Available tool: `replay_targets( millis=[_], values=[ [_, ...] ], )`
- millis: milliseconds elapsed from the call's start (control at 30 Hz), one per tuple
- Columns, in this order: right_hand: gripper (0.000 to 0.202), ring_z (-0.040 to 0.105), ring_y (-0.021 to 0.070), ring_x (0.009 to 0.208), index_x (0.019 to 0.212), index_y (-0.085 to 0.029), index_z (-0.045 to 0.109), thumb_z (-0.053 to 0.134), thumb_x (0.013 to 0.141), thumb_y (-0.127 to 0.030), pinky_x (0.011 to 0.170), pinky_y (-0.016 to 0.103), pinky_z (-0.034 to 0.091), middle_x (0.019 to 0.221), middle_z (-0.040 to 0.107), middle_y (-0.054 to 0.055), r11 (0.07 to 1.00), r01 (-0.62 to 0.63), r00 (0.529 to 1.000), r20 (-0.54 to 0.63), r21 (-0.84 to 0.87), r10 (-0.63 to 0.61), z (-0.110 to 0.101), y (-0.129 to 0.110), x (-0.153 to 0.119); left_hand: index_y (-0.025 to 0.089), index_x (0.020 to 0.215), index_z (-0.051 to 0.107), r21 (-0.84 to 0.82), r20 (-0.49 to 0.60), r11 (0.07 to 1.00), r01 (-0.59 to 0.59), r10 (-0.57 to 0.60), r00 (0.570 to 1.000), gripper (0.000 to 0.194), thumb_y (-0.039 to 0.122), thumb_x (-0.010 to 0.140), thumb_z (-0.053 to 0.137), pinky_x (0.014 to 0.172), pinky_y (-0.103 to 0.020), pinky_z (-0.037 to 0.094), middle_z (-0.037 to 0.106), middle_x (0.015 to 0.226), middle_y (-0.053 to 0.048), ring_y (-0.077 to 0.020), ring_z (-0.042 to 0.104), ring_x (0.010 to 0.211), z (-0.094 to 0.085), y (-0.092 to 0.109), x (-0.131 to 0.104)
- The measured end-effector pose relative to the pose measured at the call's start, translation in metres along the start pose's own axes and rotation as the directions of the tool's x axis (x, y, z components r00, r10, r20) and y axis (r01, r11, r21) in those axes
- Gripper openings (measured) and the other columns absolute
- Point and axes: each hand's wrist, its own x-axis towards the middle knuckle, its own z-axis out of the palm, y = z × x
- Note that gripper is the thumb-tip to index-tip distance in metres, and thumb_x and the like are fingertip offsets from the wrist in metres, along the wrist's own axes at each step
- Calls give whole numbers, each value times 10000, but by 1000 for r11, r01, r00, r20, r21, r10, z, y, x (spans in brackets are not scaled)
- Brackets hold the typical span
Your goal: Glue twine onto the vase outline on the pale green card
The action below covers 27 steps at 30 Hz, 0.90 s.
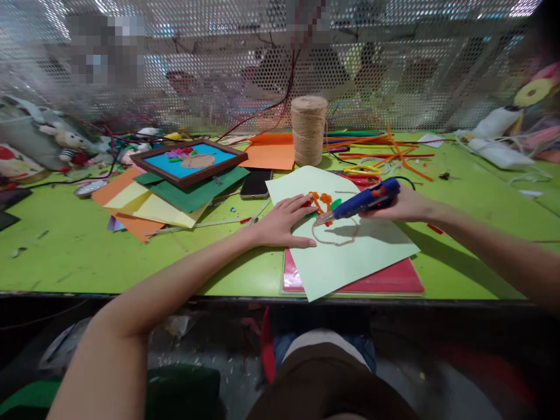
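Note:
My right hand point(401, 204) grips a blue glue gun point(363, 199), its nozzle pointing down and left at the paper. The tip is close to a loop of brown twine point(336, 242) lying on a pale green sheet point(336, 268); whether it touches, I cannot tell. Flat on the sheet's left side, my left hand point(286, 221) has its fingers spread, with fingertips beside orange pipe-cleaner flowers point(321, 201) and a green leaf shape point(336, 204). Under the sheet lies a red pack point(380, 281), partly covered.
A twine spool point(309, 131) stands behind the sheet. A framed picture point(188, 160) rests on coloured papers point(175, 216) at left, near a dark phone point(256, 183). Pipe cleaners point(394, 151) and white cords point(499, 151) lie at back right. Perforated metal mesh point(245, 76) backs the green table point(245, 271).

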Motion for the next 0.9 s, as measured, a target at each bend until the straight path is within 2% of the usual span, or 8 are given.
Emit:
replay_targets(
  millis=[100, 267, 500, 700, 900],
  values=[
    [319, 599, 216, 682, 718, -195, 654, 736, 578, -469, 688, 389, 542, 687, 672, 46, 999, 22, 999, 45, -46, -20, 14, 3, 10, 241, 1503, 375, -14, 9, 1000, -8, 8, 1000, 941, 810, 768, 524, 1236, -524, 166, 214, 1640, -94, -334, 191, 1517, 0, 1, -2],
    [284, 586, 209, 664, 707, -210, 610, 701, 602, -459, 655, 384, 535, 660, 642, 29, 994, -25, 999, 39, -110, 29, 19, 6, 17, 272, 1509, 359, -25, 9, 1000, -3, 4, 1000, 920, 794, 773, 541, 1241, -519, 152, 243, 1634, -63, -320, 204, 1515, 0, 2, -1],
    [294, 629, 292, 787, 801, -213, 646, 697, 615, -436, 735, 471, 553, 769, 684, 69, 991, -40, 996, 77, -128, 50, 20, 7, 20, 261, 1514, 355, -26, 5, 1000, 5, -5, 1000, 932, 794, 772, 541, 1242, -510, 145, 259, 1627, -72, -309, 198, 1518, 0, 2, -1],
    [234, 611, 258, 711, 716, -222, 598, 690, 614, -413, 672, 446, 559, 690, 647, 43, 983, -35, 997, 54, -178, 46, 18, 11, 22, 255, 1508, 368, -25, -5, 1000, -15, 15, 1000, 929, 802, 774, 526, 1241, -503, 154, 257, 1629, -70, -306, 205, 1516, 2, 0, 0],
    [309, 611, 227, 708, 768, -206, 630, 721, 589, -440, 693, 405, 553, 746, 676, 44, 984, -53, 998, 23, -168, 58, 14, 17, 20, 256, 1502, 383, -36, -8, 999, -8, 7, 1000, 926, 805, 770, 527, 1242, -507, 157, 274, 1622, -80, -303, 216, 1513, 1, 1, -1]
  ],
)
